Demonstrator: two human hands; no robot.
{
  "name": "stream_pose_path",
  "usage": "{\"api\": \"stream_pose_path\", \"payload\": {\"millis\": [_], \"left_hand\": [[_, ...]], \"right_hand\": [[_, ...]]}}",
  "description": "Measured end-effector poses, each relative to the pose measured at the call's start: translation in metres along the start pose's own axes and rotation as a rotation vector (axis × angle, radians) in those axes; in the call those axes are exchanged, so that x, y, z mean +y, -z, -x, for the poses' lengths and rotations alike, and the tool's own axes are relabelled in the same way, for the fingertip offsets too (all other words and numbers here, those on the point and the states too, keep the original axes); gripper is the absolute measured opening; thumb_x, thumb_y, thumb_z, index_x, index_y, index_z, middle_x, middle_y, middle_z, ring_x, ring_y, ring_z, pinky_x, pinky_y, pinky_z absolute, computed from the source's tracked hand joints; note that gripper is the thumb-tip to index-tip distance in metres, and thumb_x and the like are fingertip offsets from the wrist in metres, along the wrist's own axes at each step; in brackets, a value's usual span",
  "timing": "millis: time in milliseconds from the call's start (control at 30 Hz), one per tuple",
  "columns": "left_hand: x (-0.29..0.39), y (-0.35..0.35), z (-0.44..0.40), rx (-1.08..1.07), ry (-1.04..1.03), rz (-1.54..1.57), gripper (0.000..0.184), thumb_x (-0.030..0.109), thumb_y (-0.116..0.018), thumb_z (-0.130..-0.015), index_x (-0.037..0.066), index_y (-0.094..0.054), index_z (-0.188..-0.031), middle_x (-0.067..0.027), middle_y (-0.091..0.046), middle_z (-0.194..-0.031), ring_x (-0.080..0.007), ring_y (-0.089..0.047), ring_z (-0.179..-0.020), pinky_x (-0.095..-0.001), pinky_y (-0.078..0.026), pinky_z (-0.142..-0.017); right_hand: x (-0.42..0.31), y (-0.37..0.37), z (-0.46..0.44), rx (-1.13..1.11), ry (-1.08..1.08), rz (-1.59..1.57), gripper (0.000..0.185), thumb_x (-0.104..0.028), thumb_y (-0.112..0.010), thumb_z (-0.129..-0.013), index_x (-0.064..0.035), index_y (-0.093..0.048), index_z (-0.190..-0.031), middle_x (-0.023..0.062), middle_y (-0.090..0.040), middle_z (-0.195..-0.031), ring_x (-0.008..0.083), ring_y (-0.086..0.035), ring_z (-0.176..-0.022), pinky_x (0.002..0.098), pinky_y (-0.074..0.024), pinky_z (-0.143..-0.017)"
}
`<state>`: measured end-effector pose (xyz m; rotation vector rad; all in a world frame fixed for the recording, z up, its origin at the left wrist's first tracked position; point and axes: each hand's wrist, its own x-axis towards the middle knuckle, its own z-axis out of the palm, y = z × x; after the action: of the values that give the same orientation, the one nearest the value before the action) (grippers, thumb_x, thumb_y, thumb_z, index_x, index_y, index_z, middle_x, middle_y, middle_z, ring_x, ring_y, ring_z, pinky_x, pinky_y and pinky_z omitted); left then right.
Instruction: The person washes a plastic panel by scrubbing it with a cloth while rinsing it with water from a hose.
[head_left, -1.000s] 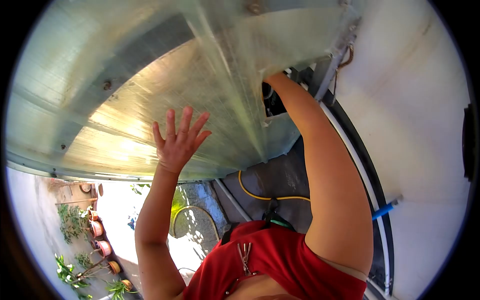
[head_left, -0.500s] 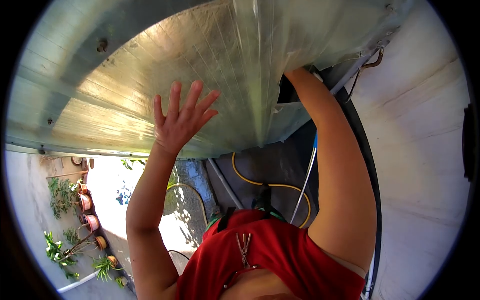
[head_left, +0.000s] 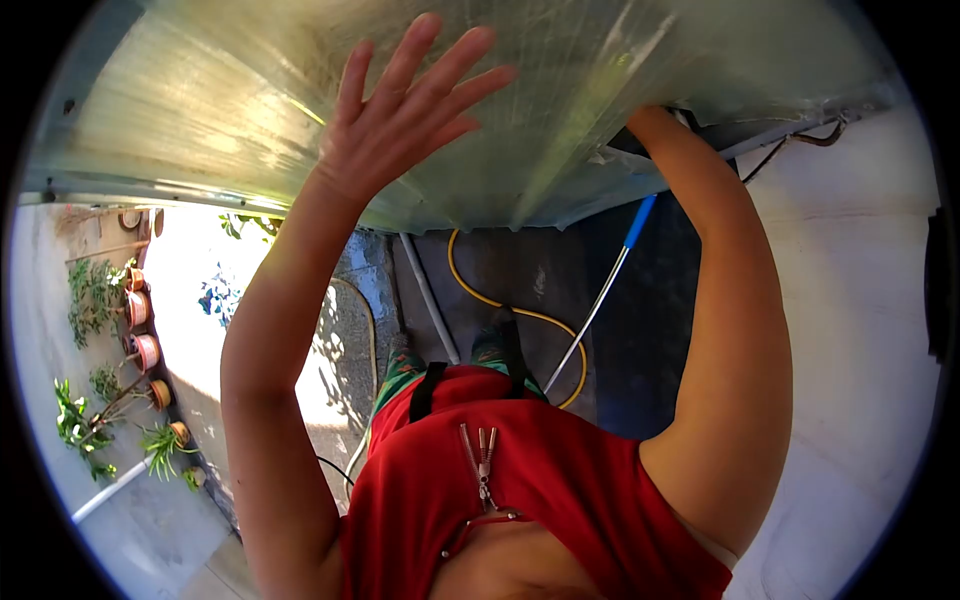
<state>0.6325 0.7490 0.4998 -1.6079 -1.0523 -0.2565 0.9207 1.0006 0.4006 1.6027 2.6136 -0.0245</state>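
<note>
Left hand raised in the upper part of the frame, left of centre, back to the camera, all five fingers spread wide. Just behind it, stretching across the top of the frame, a cloudy see-through sheet, with a bright glow at upper left; impossible to tell whether touched by the fingertips. At upper right, right forearm angled up into a dark opening at the sheet's lower edge, right hand hidden inside; cannot tell whether wide, narrow or holding anything. Just right of the opening, a bent brown cable near a pale wall along the right side of the frame.

Below the sheet, right of centre, a slanting pole with a blue handle at its upper end. Near it on the dark floor, around the middle of the frame, a curving yellow hose, with a straight grey pipe to its left. At bottom centre, a red top with a partly opened zip. Along the left side, flowerpots in a row, with green plants beside them
</note>
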Motion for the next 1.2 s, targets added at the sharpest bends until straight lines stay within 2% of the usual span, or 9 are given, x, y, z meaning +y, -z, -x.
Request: {"api": "stream_pose_path", "payload": {"millis": [133,233,333,500,833,900,967,1100,1200], "left_hand": [[0.003,-0.003,0.003,-0.019,0.006,-0.032,0.083,0.079,-0.048,-0.071,0.051,-0.024,-0.146,0.0087,-0.030,-0.154,-0.0229,-0.030,-0.142,-0.0513,-0.018,-0.117],[-0.005,0.006,-0.008,0.036,-0.054,0.194,0.081,0.059,-0.056,-0.084,0.023,-0.028,-0.151,-0.0143,-0.024,-0.156,-0.0349,-0.021,-0.144,-0.0509,-0.016,-0.118],[0.001,-0.001,-0.001,-0.039,-0.076,0.008,0.091,0.068,-0.050,-0.077,0.037,-0.010,-0.153,0.0037,-0.013,-0.160,-0.0257,-0.021,-0.145,-0.0553,-0.015,-0.117],[0.002,0.005,0.008,0.012,-0.079,-0.121,0.086,0.059,-0.048,-0.081,0.032,-0.010,-0.154,0.0013,-0.005,-0.161,-0.0284,-0.010,-0.148,-0.0574,-0.008,-0.118],[-0.009,0.008,0.019,0.119,-0.061,-0.054,0.056,0.033,-0.037,-0.097,0.028,-0.024,-0.152,0.0010,-0.014,-0.160,-0.0248,-0.016,-0.146,-0.0496,-0.015,-0.116],[-0.012,0.011,0.020,0.114,-0.123,0.110,0.049,0.029,-0.036,-0.098,0.022,-0.037,-0.147,-0.0003,-0.024,-0.158,-0.0238,-0.020,-0.146,-0.0460,-0.018,-0.116],[0.012,-0.004,0.022,0.262,0.003,0.225,0.040,0.026,-0.037,-0.097,0.017,-0.051,-0.134,-0.0018,-0.036,-0.152,-0.0229,-0.026,-0.144,-0.0430,-0.021,-0.115],[-0.021,0.032,0.125,0.212,0.041,0.466,0.031,0.022,-0.042,-0.096,0.013,-0.060,-0.119,-0.0045,-0.043,-0.147,-0.0228,-0.031,-0.141,-0.0439,-0.023,-0.115],[-0.042,0.054,0.280,0.098,0.217,0.670,0.026,0.020,-0.051,-0.093,0.011,-0.061,-0.116,-0.0067,-0.043,-0.147,-0.0236,-0.031,-0.141,-0.0454,-0.024,-0.115]], "right_hand": [[-0.006,0.006,-0.001,-0.041,0.038,0.026,0.046,-0.028,-0.047,-0.097,0.0029,-0.053,-0.131,0.0218,-0.052,-0.134,0.0347,-0.047,-0.127,0.0395,-0.0329,-0.108],[-0.005,0.006,-0.001,-0.075,0.077,0.044,0.047,-0.029,-0.047,-0.097,0.0032,-0.052,-0.131,0.0220,-0.052,-0.135,0.0345,-0.047,-0.128,0.0389,-0.0331,-0.108],[-0.002,0.007,0.001,-0.110,0.136,0.046,0.048,-0.030,-0.046,-0.098,0.0035,-0.052,-0.131,0.0221,-0.052,-0.135,0.0343,-0.047,-0.128,0.0384,-0.0333,-0.108],[0.004,0.018,0.016,-0.208,0.242,0.007,0.049,-0.033,-0.046,-0.099,0.0040,-0.052,-0.131,0.0224,-0.051,-0.136,0.0339,-0.047,-0.128,0.0376,-0.0337,-0.107],[-0.009,0.113,0.170,-0.438,0.157,-0.061,0.053,-0.037,-0.044,-0.100,0.0051,-0.051,-0.131,0.0230,-0.050,-0.137,0.0332,-0.047,-0.128,0.0358,-0.0344,-0.107],[-0.070,0.126,0.223,-0.184,0.066,0.287,0.053,-0.039,-0.045,-0.100,0.0052,-0.054,-0.127,0.0241,-0.056,-0.128,0.0363,-0.053,-0.120,0.0392,-0.0397,-0.101],[-0.175,0.145,0.259,-0.130,-0.069,0.303,0.046,-0.038,-0.046,-0.099,0.0029,-0.060,-0.116,0.0240,-0.064,-0.109,0.0369,-0.061,-0.101,0.0414,-0.0476,-0.085],[-0.270,0.097,0.267,-0.074,0.245,-0.081,0.034,-0.025,-0.053,-0.097,0.0009,-0.060,-0.119,0.0216,-0.063,-0.113,0.0361,-0.061,-0.104,0.0400,-0.0463,-0.090],[-0.345,0.050,0.240,-0.281,0.349,0.005,0.041,-0.018,-0.058,-0.092,-0.0014,-0.055,-0.129,0.0203,-0.053,-0.132,0.0349,-0.048,-0.124,0.0418,-0.0368,-0.105]]}}
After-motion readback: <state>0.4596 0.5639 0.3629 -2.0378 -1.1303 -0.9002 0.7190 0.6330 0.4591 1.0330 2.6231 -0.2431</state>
